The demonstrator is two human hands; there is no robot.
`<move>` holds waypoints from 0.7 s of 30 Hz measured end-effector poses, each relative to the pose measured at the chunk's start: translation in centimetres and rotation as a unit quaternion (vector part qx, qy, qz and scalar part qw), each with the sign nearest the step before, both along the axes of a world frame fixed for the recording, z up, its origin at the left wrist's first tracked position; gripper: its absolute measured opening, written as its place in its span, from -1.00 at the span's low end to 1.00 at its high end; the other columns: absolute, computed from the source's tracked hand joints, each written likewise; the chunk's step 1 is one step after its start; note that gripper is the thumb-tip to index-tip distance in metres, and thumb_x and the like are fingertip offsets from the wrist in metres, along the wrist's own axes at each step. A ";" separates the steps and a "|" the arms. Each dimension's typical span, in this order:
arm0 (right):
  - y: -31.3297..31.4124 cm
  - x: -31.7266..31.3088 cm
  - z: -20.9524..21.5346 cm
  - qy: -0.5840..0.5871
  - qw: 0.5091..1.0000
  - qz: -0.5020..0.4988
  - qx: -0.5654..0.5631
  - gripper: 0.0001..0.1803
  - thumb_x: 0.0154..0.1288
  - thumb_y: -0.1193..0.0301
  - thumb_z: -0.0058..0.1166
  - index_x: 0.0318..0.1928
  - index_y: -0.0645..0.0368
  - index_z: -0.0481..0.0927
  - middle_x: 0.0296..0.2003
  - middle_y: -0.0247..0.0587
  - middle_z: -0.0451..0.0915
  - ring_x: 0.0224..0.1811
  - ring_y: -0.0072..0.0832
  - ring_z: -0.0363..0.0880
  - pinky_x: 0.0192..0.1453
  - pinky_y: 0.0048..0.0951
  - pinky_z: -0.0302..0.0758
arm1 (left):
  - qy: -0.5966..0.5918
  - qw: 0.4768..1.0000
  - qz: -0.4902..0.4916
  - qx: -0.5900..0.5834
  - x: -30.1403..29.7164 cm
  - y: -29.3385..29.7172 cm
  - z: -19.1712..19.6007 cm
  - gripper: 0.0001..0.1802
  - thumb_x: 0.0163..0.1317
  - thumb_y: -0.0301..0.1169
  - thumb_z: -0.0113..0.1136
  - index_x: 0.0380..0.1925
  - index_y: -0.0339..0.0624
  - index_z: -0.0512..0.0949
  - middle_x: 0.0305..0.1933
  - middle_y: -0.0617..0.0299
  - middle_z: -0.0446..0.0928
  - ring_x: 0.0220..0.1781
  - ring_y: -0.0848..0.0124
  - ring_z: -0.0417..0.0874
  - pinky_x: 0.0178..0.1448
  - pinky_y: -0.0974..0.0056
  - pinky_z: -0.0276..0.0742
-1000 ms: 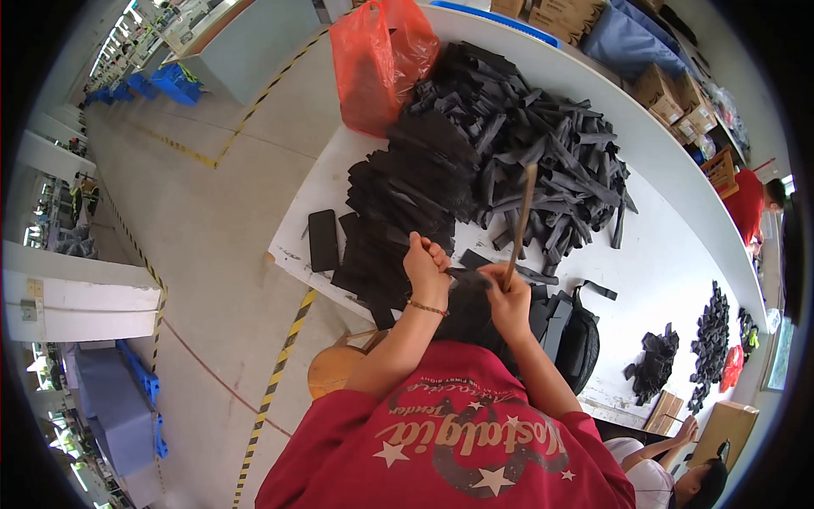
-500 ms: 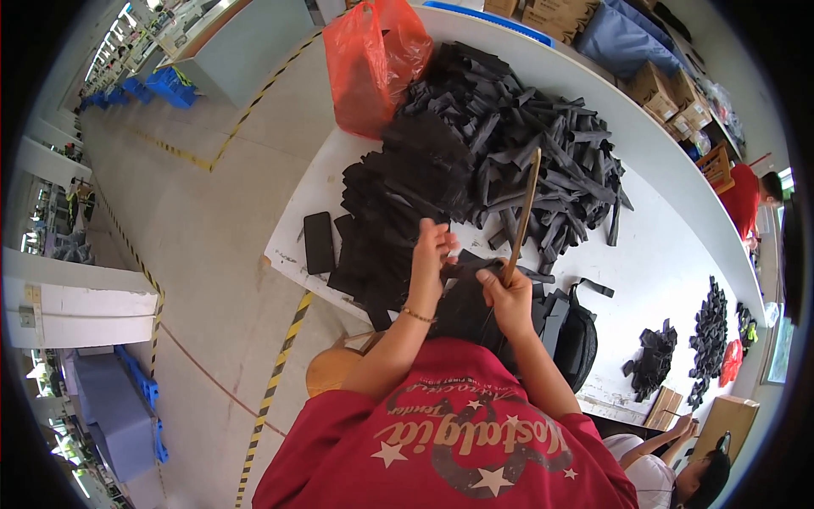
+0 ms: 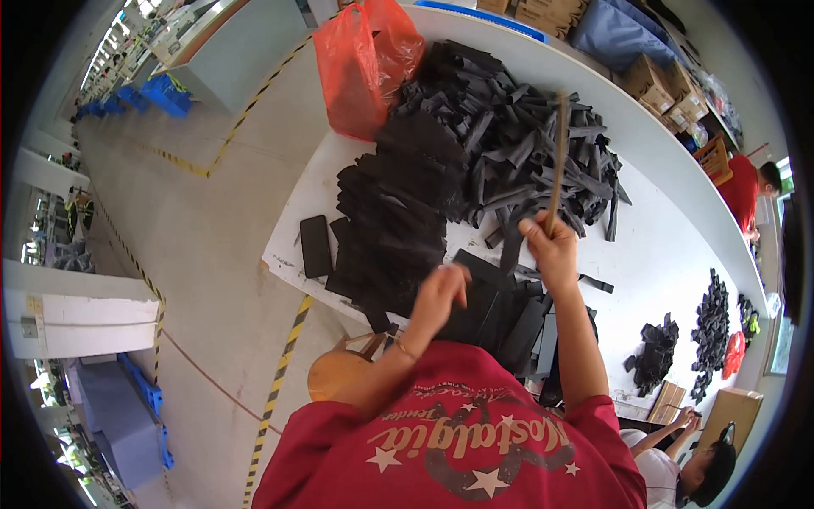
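At the near edge of the white desk, the right hand was closed around the lower end of a thin wooden stick, held upright over the heap of loose black strips. The left hand hovered with fingers curled loosely, empty as far as could be seen, above the flat black pieces lying just in front of the body. To work well here, the stick probably needed a firm, low grip and the left hand a steadying press on the piece. The neat stack of black pieces sat close on the left, near the desk's corner, beside a dark flat phone-like slab; an orange plastic bag stood beyond. Open room lay to the right, where the desk was bare.
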State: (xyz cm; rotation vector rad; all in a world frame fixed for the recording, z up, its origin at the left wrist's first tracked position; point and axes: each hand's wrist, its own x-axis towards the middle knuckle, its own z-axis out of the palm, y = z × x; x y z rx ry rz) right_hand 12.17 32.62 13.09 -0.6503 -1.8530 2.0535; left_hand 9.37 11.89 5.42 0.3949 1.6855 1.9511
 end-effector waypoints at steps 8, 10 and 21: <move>-4.5 1.7 -3.0 -0.039 0.995 0.095 -0.009 -0.80 0.22 0.41 0.26 -0.35 0.15 0.47 -0.65 -0.61 0.31 -0.66 -0.83 0.19 -0.60 -0.68 0.08 | -0.070 0.989 -0.008 0.129 -4.6 3.2 1.4 -0.82 0.35 -0.35 0.11 -0.27 -0.25 0.55 -0.41 0.38 0.50 -0.30 0.58 0.53 -0.17 0.46 0.41; -4.7 1.7 -2.8 -0.066 0.995 0.077 -0.014 -0.84 0.25 0.40 0.23 -0.33 0.15 0.51 -0.65 -0.61 0.31 -0.65 -0.83 0.18 -0.59 -0.67 0.06 | -0.215 0.954 0.078 0.194 -3.8 3.8 0.9 -0.81 0.36 -0.35 0.08 -0.32 -0.24 0.56 -0.38 0.38 0.52 -0.30 0.61 0.51 -0.17 0.47 0.41; -0.9 1.4 -3.6 -0.070 0.982 0.031 0.172 -0.82 0.20 0.39 0.25 -0.30 0.23 0.57 -0.56 -0.48 0.41 -0.49 -0.71 0.28 -0.41 -0.56 0.28 | -0.191 0.904 0.376 0.070 -9.1 0.4 -1.2 -0.59 0.40 -0.17 -0.04 -0.52 -0.22 0.53 -0.57 0.22 0.51 -0.52 0.46 0.56 -0.41 0.43 0.44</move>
